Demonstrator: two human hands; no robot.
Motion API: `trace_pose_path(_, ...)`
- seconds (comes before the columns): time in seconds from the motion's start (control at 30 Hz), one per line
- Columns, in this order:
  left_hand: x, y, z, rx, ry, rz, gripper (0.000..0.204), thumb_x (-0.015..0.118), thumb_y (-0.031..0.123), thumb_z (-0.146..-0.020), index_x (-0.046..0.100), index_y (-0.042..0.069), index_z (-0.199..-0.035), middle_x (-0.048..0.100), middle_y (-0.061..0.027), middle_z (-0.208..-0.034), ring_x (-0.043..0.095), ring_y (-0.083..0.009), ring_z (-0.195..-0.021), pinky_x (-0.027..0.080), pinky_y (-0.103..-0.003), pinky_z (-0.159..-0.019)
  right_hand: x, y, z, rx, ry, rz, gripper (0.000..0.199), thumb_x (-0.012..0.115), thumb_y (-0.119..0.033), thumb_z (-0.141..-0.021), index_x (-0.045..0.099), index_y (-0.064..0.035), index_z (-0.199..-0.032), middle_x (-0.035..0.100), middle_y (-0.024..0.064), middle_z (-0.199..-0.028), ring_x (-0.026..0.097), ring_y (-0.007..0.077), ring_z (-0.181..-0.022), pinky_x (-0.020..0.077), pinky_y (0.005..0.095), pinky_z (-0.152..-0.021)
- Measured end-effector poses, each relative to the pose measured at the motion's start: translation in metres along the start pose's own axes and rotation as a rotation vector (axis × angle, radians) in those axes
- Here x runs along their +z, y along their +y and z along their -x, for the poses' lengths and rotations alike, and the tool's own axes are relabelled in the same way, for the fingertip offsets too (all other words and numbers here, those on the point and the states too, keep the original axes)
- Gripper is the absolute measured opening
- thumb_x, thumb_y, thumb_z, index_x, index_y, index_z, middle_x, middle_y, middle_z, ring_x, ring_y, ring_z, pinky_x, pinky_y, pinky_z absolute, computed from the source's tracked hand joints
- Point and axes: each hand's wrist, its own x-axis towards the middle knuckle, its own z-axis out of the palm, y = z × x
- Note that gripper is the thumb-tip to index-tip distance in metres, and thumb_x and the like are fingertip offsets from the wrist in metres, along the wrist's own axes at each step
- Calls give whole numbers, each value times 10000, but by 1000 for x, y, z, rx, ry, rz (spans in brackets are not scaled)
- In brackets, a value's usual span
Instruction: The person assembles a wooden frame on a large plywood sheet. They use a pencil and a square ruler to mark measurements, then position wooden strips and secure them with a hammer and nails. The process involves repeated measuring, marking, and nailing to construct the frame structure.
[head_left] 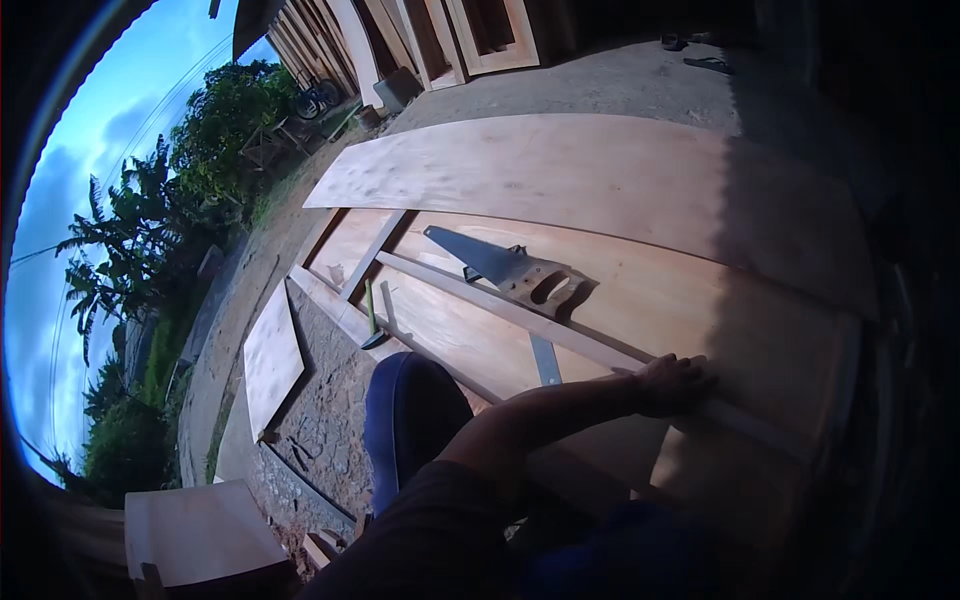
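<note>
Head view: the left hand [672, 386] is resting at right on the long batten [540, 326], grip indeterminable, the right hand not showing; the batten is already lying on the plywood panel [650, 290], fastening unconfirmed.

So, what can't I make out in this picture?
Head view:
Right hand: not visible; lower right is lost in shadow.
Bare left hand: too dark to tell if it grips the narrow pale wooden batten.
Small dark object: mostly covered by the grey-bladed, wooden-handled saw.
Flat grey metal strip: lower end hidden by the left forearm.
Dark flat thing on grey concrete: too small.
</note>
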Motion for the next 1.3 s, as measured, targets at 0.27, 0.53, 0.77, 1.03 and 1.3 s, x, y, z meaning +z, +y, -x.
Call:
trace_pose_path(0.27, -15, -77, 61, -93, -59, 160, 473, 575, 479, -907, 541, 173, -1266, 596, -116, -1246, 647, -325, -1059, 556, -476, -794, 27, 31, 40, -313, 71, 498, 184, 649, -234, -925, 724, -91, -1013, 698, 85, -944, 618, 296, -729, 471, 460, -681)
trace_pose_path(0.53, -10, -84, 60, -94, -98, 65, 295, 542, 419, -936, 595, 148, -1039, 665, -121, -933, 690, -318, -828, 540, -459, -629, 39, 24, 37, -392, 94, 678, 202, 628, -207, -940, 690, -57, -1059, 653, 68, -871, 620, 262, -750, 479, 418, -636)
trace_pose_path(0.77, 7, -92, 60, -113, -95, 102, 353, 583, 430, -912, 595, 147, -1123, 662, -111, -982, 680, -320, -866, 539, -448, -689, 20, 16, 30, -372, 48, 769, 283, 603, -254, -960, 673, -53, -1146, 634, 75, -859, 612, 269, -752, 490, 450, -669)
trace_pose_path(1.03, -5, -65, 53, -87, 46, 77, 638, 666, 546, -837, 547, 156, -1327, 631, -120, -1137, 629, -343, -1016, 509, -485, -840, -20, -10, -1, -221, -47, 354, 298, 573, -252, -971, 662, -57, -1179, 665, 108, -1014, 624, 304, -923, 484, 452, -830)
trace_pose_path(1.3, 28, 99, -101, 177, -18, 127, 809, 634, 535, -872, 347, 118, -1503, 560, -180, -1281, 583, -356, -1128, 457, -507, -926, -60, -31, -13, 221, -31, -216, 320, 585, -273, -957, 653, -49, -1175, 683, 130, -1102, 625, 308, -1047, 398, 519, -998)
